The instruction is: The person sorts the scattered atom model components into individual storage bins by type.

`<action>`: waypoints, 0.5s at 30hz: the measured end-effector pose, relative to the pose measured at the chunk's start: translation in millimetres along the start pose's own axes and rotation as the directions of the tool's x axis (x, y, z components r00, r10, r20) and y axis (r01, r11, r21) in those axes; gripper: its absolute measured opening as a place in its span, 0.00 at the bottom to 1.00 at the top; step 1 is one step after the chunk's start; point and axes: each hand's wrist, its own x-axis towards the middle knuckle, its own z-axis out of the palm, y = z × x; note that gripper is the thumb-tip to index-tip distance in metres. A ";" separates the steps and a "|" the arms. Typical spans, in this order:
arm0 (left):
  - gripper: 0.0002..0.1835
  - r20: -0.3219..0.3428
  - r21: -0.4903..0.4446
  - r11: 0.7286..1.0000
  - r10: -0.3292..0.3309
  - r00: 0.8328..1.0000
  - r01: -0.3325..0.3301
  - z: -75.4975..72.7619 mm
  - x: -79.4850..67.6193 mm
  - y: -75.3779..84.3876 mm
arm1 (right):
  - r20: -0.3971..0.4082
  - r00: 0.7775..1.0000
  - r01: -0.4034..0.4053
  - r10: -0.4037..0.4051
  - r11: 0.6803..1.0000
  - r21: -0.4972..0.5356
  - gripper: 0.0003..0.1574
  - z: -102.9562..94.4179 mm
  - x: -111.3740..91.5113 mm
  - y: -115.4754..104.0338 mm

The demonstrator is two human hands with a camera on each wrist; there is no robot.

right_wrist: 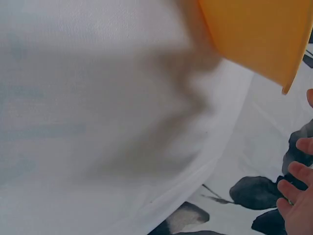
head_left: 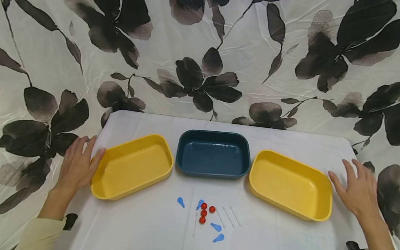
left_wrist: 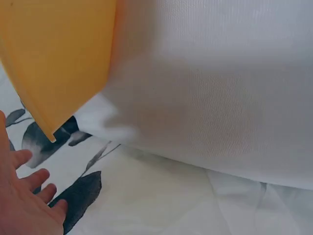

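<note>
My left hand (head_left: 78,165) is beside the outer end of the left yellow tray (head_left: 108,190), fingers spread and relaxed. In the left wrist view its fingers show below the corner of that yellow tray (left_wrist: 63,58). On the other side, my right hand (head_left: 358,188) hovers just off the outer end of the right yellow tray (head_left: 294,185), fingers loosely spread. The right wrist view has those fingers at its right edge, under the yellow tray's (right_wrist: 259,39) corner. Neither hand holds anything.
A dark blue tray (head_left: 213,158) stands between the yellow ones. In front lie several red balls (head_left: 204,212), blue bulb-shaped pieces (head_left: 218,238) and thin white sticks (head_left: 235,216) on the white table (head_left: 133,230). Floral cloth (head_left: 207,42) hangs behind.
</note>
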 end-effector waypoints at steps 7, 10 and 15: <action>0.38 -0.015 -0.036 0.996 -0.079 0.997 0.078 -2.5 -6.4 9.3 | -0.093 0.996 0.016 -0.012 0.999 0.039 0.39 -2.1 -3.4 -12.4; 0.37 -0.024 -0.043 0.993 -0.112 0.993 0.111 -2.6 -8.6 12.0 | -0.108 0.994 0.026 -0.019 0.998 0.060 0.37 -3.3 -4.7 -17.7; 0.36 -0.044 -0.067 0.989 -0.133 0.990 0.130 -2.1 -12.0 14.4 | -0.134 0.990 0.042 -0.030 0.995 0.089 0.35 -4.0 -6.7 -25.8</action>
